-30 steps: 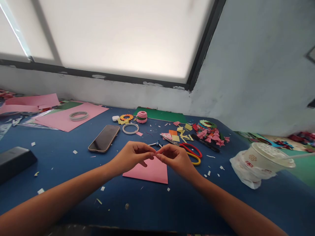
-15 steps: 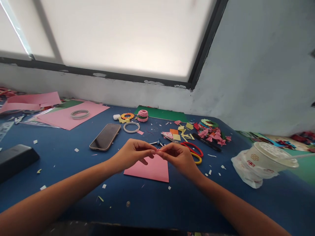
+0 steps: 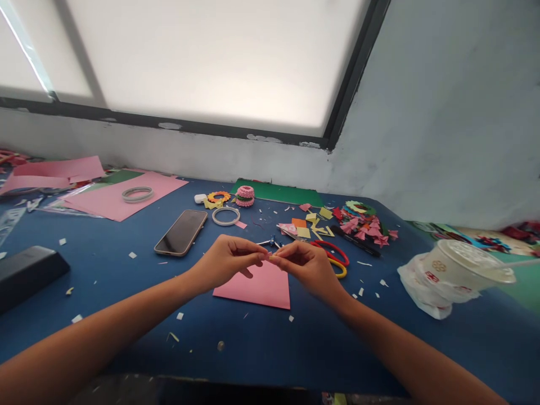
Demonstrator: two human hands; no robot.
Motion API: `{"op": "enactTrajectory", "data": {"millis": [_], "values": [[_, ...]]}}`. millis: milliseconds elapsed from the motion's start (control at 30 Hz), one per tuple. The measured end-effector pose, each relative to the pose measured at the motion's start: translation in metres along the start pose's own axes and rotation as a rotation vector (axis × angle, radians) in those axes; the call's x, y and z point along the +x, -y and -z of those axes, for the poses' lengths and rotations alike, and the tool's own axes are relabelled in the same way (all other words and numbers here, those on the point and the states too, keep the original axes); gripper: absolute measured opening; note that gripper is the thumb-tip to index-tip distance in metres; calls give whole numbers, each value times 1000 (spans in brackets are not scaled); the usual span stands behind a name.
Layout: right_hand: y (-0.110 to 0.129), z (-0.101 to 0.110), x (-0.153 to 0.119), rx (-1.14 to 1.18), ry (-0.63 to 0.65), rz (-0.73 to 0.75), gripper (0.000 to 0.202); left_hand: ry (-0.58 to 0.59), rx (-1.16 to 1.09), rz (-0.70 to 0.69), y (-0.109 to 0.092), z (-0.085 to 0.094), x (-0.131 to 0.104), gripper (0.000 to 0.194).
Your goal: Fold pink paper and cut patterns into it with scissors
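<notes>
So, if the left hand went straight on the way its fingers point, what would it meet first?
Probably the right hand, which the left hand faces. A tiny pink piece seems pinched between them; whether the hands touch is hard to tell.

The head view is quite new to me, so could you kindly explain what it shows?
There is no machine here, only a person's bare left hand and right hand. The camera is worn on that person's head, looking forward and down. On the blue table lie pink paper below the hands, a phone to the left, scissors with red and yellow handles beside the right hand, and a heap of paper shapes further right. Together, the hands form a grip on what looks like a tiny pink piece, mostly hidden.
</notes>
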State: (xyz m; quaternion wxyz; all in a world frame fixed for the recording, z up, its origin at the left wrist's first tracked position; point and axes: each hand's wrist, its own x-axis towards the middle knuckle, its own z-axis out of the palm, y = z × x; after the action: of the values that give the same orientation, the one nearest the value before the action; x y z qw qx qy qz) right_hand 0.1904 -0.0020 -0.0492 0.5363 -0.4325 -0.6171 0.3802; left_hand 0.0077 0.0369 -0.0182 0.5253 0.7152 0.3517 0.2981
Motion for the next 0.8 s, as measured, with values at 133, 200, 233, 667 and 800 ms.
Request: {"op": "enactTrajectory", "data": {"millis": [133, 200, 233, 667, 800], "values": [[-1, -1, -1, -13, 12, 1, 20, 19, -14, 12, 1, -2, 0, 21], [-1, -1, -1, -15, 19, -2, 20, 8, -29, 25, 1, -2, 0, 21], [-1, -1, -1, -17, 20, -4, 21, -1, -37, 30, 1, -2, 0, 21], [0, 0, -2, -16, 18, 1, 19, 33, -70, 44, 1, -3, -1, 21], [0, 0, -2, 20, 28, -2, 20, 45, -67, 44, 2, -3, -1, 22]]}}
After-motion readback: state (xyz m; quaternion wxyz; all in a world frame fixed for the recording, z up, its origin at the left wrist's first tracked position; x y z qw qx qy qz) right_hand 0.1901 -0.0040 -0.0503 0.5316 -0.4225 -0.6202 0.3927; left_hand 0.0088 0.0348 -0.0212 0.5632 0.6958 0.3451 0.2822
